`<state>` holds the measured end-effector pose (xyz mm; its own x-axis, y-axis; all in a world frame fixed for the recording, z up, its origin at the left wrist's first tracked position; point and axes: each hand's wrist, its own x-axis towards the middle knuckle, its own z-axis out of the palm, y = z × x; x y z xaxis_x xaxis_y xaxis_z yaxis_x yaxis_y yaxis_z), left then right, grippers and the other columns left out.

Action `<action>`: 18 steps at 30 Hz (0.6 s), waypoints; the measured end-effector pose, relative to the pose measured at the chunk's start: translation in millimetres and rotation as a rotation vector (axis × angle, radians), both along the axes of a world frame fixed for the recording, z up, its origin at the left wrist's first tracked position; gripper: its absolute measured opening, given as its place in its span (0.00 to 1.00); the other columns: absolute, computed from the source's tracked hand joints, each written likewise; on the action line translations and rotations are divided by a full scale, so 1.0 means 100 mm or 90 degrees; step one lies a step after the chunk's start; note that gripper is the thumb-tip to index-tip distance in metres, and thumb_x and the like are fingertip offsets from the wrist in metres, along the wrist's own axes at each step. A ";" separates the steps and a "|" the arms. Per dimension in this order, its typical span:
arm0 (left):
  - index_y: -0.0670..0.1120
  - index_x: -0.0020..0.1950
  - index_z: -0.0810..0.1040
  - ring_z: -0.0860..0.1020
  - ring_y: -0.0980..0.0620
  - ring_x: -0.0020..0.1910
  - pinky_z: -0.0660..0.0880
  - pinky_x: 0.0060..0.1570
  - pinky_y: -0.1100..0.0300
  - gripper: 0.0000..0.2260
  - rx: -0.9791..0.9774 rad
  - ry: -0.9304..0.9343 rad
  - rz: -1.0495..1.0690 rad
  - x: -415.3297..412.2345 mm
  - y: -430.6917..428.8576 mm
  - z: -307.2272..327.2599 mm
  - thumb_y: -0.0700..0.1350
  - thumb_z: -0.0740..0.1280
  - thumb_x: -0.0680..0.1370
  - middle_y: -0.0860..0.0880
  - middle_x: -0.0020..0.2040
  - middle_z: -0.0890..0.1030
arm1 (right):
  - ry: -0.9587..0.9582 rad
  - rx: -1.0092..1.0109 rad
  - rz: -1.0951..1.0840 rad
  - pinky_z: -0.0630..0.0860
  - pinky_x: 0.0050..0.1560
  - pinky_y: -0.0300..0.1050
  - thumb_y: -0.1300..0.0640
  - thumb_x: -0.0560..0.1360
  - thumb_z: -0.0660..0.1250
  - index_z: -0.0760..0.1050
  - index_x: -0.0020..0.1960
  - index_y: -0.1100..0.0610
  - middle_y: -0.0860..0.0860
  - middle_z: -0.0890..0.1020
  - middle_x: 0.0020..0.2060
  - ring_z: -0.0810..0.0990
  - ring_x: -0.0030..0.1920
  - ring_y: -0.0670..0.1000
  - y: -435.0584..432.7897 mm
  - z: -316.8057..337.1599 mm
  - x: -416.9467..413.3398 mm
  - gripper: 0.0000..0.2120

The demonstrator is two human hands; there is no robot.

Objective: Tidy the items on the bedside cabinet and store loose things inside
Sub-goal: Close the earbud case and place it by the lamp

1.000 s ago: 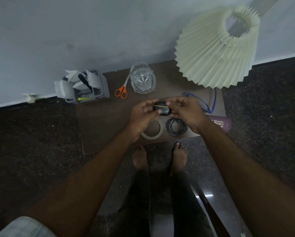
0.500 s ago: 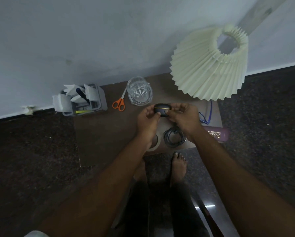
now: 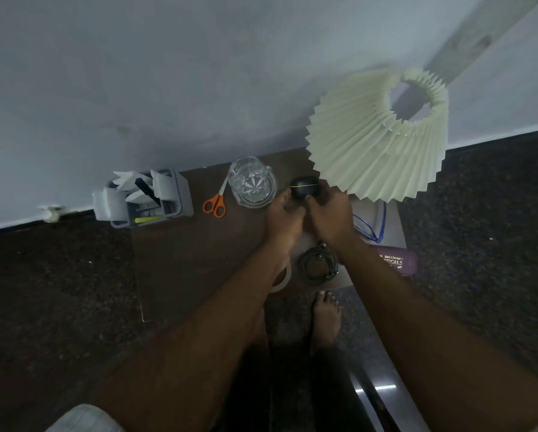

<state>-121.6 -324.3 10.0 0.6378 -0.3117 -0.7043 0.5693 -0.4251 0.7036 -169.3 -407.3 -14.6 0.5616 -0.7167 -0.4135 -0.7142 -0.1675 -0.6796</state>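
On the head view I see the left hand point(image 3: 285, 215) and right hand point(image 3: 330, 213), each grip clenched on the small black case point(image 3: 305, 187). The case sits at the back of the surface point(image 3: 193, 254), between the glass jug point(image 3: 252, 182) and the lampshade point(image 3: 380, 135). I cannot tell whether it touches down. The coiled cable point(image 3: 317, 268) and scissors point(image 3: 214, 204) lie on the surface, against a pale wall point(image 3: 168, 73).

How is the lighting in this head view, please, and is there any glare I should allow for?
Head view: dim overall, the cabinet top dark; the pleated lampshade is brightest; a small glare streak lies on the glossy floor; the black case shows little detail beyond a yellow line.
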 end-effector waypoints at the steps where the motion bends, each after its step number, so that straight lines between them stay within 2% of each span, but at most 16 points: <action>1: 0.41 0.72 0.73 0.78 0.43 0.65 0.73 0.68 0.45 0.21 0.010 0.004 -0.001 0.01 -0.01 -0.01 0.31 0.62 0.79 0.42 0.66 0.80 | 0.006 -0.003 0.006 0.67 0.42 0.42 0.60 0.77 0.65 0.78 0.57 0.67 0.63 0.83 0.48 0.81 0.49 0.61 0.00 0.00 0.01 0.13; 5: 0.41 0.73 0.72 0.79 0.39 0.64 0.74 0.66 0.42 0.22 0.015 0.020 0.007 0.03 -0.06 -0.05 0.30 0.61 0.79 0.41 0.64 0.80 | 0.011 0.021 -0.001 0.74 0.48 0.49 0.61 0.78 0.64 0.78 0.57 0.69 0.64 0.83 0.49 0.80 0.50 0.63 -0.01 0.01 0.06 0.13; 8: 0.44 0.71 0.73 0.79 0.39 0.63 0.75 0.66 0.42 0.22 0.009 0.019 0.002 0.06 -0.09 -0.06 0.30 0.61 0.79 0.45 0.59 0.80 | 0.035 0.030 0.010 0.70 0.44 0.48 0.59 0.78 0.63 0.78 0.54 0.69 0.65 0.83 0.47 0.80 0.49 0.63 -0.03 0.01 0.09 0.13; 11: 0.45 0.73 0.72 0.80 0.38 0.62 0.75 0.65 0.41 0.23 0.011 0.026 -0.015 0.09 -0.10 -0.09 0.31 0.60 0.79 0.44 0.60 0.81 | 0.044 0.055 0.007 0.75 0.49 0.53 0.58 0.79 0.63 0.78 0.54 0.70 0.67 0.83 0.48 0.80 0.50 0.65 -0.04 0.00 0.11 0.14; 14: 0.45 0.73 0.72 0.80 0.37 0.61 0.75 0.64 0.39 0.23 0.013 0.034 -0.017 0.10 -0.12 -0.10 0.31 0.60 0.79 0.40 0.61 0.81 | 0.056 0.076 -0.005 0.76 0.50 0.53 0.58 0.79 0.63 0.79 0.52 0.70 0.66 0.83 0.47 0.81 0.50 0.65 -0.04 0.00 0.13 0.14; 18: 0.47 0.73 0.71 0.80 0.37 0.60 0.76 0.63 0.40 0.23 0.018 0.041 -0.021 0.10 -0.14 -0.12 0.32 0.60 0.80 0.39 0.60 0.82 | 0.057 0.097 -0.015 0.77 0.53 0.59 0.59 0.78 0.63 0.79 0.52 0.70 0.66 0.83 0.47 0.81 0.49 0.65 -0.04 -0.01 0.14 0.14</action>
<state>-111.2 -338.4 -1.8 0.5806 -0.3111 -0.7524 0.5985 -0.4635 0.6534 -155.3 -411.7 -15.4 0.5016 -0.6543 -0.5660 -0.7757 -0.0505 -0.6291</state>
